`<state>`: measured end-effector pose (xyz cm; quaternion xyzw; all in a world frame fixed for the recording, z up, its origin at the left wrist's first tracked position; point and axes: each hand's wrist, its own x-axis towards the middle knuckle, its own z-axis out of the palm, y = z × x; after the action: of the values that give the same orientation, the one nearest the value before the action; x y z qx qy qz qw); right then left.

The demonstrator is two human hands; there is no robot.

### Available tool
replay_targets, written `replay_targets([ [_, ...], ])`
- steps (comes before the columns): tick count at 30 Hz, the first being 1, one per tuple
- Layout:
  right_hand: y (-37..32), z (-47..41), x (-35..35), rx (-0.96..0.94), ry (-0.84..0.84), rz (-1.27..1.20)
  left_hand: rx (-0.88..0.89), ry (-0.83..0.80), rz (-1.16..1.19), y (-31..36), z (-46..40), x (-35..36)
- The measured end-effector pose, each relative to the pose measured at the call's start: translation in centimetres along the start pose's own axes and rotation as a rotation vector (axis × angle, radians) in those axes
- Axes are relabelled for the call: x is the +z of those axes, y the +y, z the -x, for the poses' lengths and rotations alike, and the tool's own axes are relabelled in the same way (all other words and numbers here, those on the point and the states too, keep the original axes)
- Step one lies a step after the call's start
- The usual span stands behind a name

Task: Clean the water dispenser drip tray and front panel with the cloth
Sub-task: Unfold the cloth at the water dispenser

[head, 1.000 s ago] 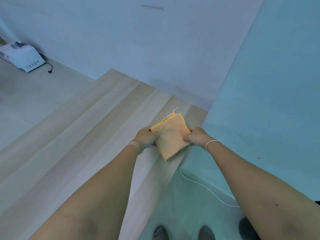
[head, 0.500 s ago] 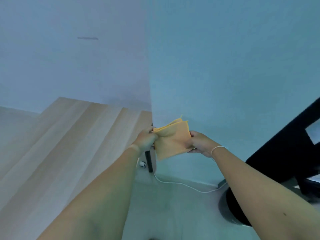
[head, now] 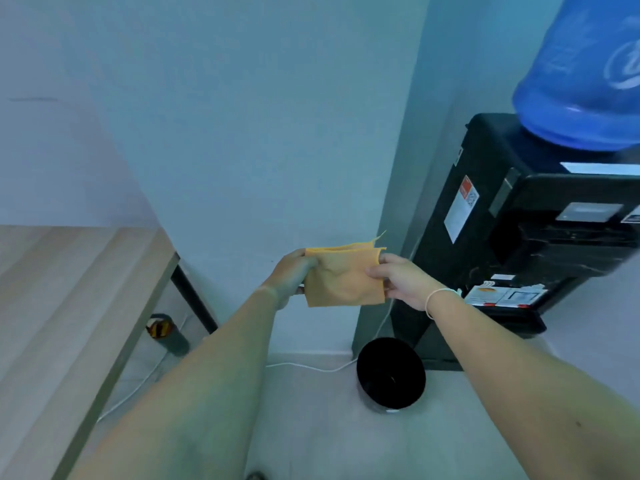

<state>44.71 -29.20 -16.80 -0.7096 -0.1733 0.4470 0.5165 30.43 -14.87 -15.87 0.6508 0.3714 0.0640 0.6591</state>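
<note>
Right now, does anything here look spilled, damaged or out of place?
Nothing stands out. The folded orange cloth is held between the left hand and right hand, clear of the black water dispenser. No spill shows on the floor.

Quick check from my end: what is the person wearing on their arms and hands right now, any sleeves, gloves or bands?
Both forearms are bare, with no sleeves showing up to the frame edge. Neither the left hand nor the right hand is gloved, and no rings are visible. The only item worn is a thin white band looped around the right wrist. The left wrist carries nothing.
</note>
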Motion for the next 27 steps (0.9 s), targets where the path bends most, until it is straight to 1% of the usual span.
replay_targets([
  [3, 1.3, 0.8, -4.2, 0.007, 0.054, 0.015, -0.044, -0.054, -0.037, -0.2, -0.6, 4.2],
  [6, 2.7, 0.4, -7.0, -0.026, 0.125, 0.072, -0.077, -0.041, -0.060, -0.8, -2.5, 6.7],
  [13, 5.0, -2.8, -10.0, -0.100, 0.243, 0.251, -0.099, -0.037, -0.104, -3.0, -8.0, 9.8],
  [16, 5.8, -4.6, -10.9, -0.078, 0.275, 0.289, -0.106, -0.038, -0.160, -3.6, -9.8, 10.5],
  [21, 7.0, -6.5, -12.0, -0.076, 0.256, 0.305, -0.141, 0.021, -0.205, -4.7, -11.0, 11.8],
  [27, 8.6, -8.6, -14.9, -0.036, 0.200, 0.349, -0.148, 0.143, -0.172, -5.3, -10.9, 15.0],
])
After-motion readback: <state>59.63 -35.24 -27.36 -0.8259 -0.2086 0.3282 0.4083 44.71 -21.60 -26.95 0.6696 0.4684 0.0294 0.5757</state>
